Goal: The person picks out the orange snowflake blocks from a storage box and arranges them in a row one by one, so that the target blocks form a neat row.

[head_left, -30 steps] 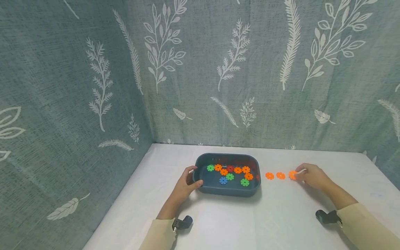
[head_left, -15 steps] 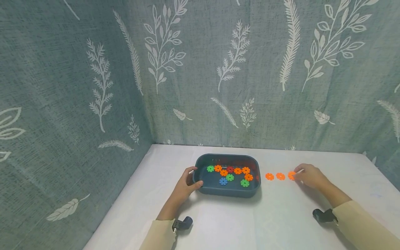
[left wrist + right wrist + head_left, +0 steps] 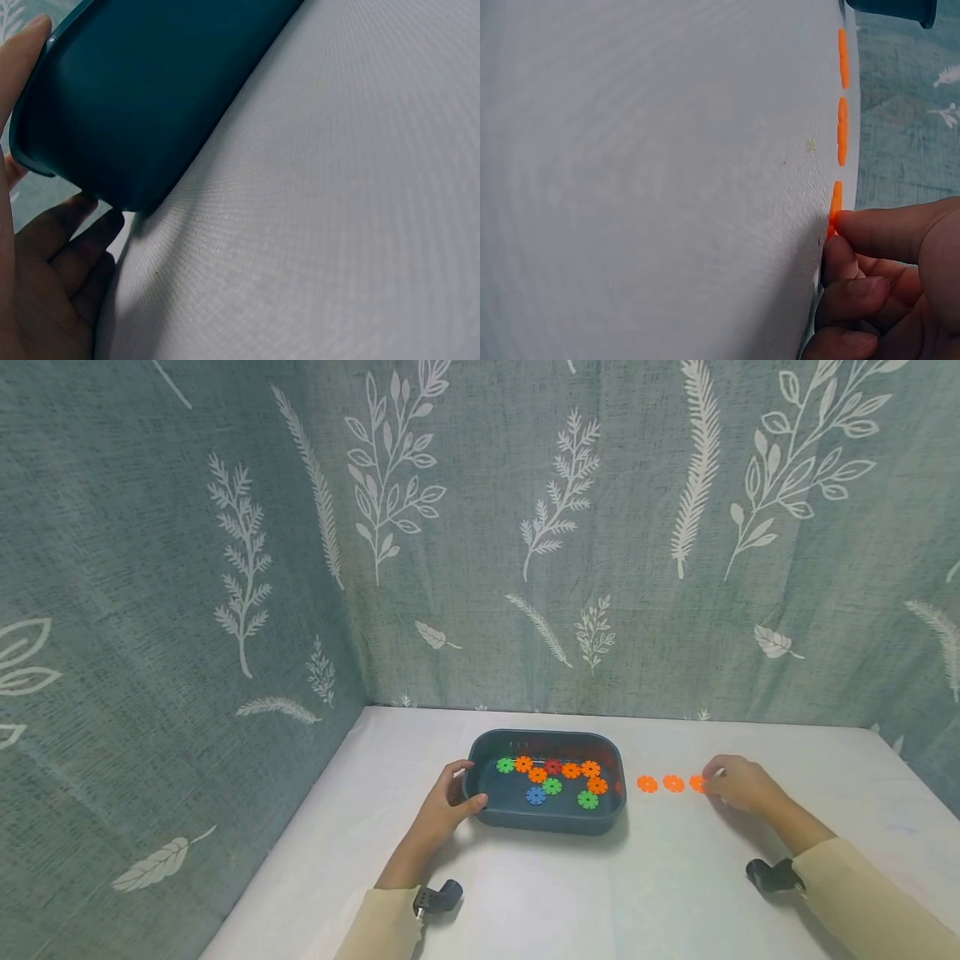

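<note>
My left hand (image 3: 442, 806) grips the left end of a dark blue-green plastic tray (image 3: 547, 819), its thumb by the near rim and its fingers round the end. In the left wrist view fingertips touch the tray's outer wall (image 3: 142, 97). Right of the tray, my right hand (image 3: 742, 783) pinches the edge of an orange notched disc (image 3: 835, 202) that lies flat on the table, its right part hidden by the fingers. Two more orange discs, one nearer the tray (image 3: 647, 784) and one in the middle (image 3: 673, 783), lie in line with it.
Inside the tray lie several notched discs: orange (image 3: 572, 770), green (image 3: 588, 799), one red (image 3: 552, 767) and one blue (image 3: 536, 795). A white cloth (image 3: 540, 893) covers the table. Patterned curtains (image 3: 480, 610) stand behind and at the left.
My right hand has slid slightly left with the orange disc, bringing it closer to the middle one. The left hand and the tray have stayed in place.
</note>
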Demonstrator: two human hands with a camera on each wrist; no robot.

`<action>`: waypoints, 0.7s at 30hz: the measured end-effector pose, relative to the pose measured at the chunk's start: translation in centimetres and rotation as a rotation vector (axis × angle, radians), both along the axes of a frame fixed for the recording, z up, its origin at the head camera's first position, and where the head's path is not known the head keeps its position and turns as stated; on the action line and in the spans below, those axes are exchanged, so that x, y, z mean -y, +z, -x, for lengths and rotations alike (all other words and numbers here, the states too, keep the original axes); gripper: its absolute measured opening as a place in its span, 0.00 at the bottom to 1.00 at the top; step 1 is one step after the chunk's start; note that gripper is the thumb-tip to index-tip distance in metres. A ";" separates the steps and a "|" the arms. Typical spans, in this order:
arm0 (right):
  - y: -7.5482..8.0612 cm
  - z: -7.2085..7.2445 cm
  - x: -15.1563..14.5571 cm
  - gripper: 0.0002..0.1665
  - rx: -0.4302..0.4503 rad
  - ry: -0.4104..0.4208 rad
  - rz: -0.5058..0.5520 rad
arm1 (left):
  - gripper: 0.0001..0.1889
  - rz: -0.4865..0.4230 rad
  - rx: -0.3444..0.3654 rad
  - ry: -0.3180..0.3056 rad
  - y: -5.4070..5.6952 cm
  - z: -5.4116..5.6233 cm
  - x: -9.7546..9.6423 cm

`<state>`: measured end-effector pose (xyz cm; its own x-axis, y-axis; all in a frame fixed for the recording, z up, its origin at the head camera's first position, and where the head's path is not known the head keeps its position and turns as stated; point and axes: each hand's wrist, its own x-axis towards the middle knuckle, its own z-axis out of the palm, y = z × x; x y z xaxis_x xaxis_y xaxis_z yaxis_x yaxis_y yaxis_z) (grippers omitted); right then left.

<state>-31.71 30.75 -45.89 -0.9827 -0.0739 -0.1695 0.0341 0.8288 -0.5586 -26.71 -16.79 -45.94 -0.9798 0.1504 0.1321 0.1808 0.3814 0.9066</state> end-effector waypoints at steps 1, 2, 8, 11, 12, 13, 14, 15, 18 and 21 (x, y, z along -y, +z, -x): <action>0.0 0.0 0.0 0.16 0.002 0.000 -0.003 | 0.38 0.000 0.004 0.002 0.0 0.0 0.0; 0.0 0.0 0.1 0.16 0.004 -0.002 -0.007 | 0.38 0.001 0.007 0.003 0.0 0.0 0.0; 0.0 0.0 0.1 0.17 0.010 -0.006 -0.009 | 0.39 0.005 0.007 0.005 0.1 -0.1 -0.1; 0.0 0.0 0.1 0.17 0.016 -0.006 -0.016 | 0.39 0.004 0.007 0.005 0.2 -0.2 -0.1; 0.0 0.0 0.1 0.17 0.018 -0.009 -0.017 | 0.39 0.003 0.006 0.006 0.2 -0.2 -0.1; 0.0 0.0 0.1 0.17 0.018 -0.010 -0.018 | 0.39 0.001 0.006 0.007 0.2 -0.2 -0.1; 0.0 0.0 0.1 0.17 0.016 -0.009 -0.018 | 0.39 0.000 0.006 0.007 0.2 -0.2 -0.1; 0.0 0.0 0.1 0.17 0.014 -0.009 -0.017 | 0.39 -0.001 0.007 0.008 0.2 -0.3 -0.1; 0.0 0.0 0.0 0.17 0.009 -0.005 -0.014 | 0.39 -0.002 0.006 0.006 0.2 -0.2 -0.1; 0.1 0.1 0.0 0.16 0.016 0.012 -0.032 | 0.39 0.002 0.007 0.002 0.2 -0.2 0.0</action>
<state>-31.86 30.75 -45.78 -0.9789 -0.0802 -0.1877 0.0325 0.8468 -0.5310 -26.46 -16.75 -45.74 -0.9810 0.1486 0.1250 0.1736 0.3836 0.9070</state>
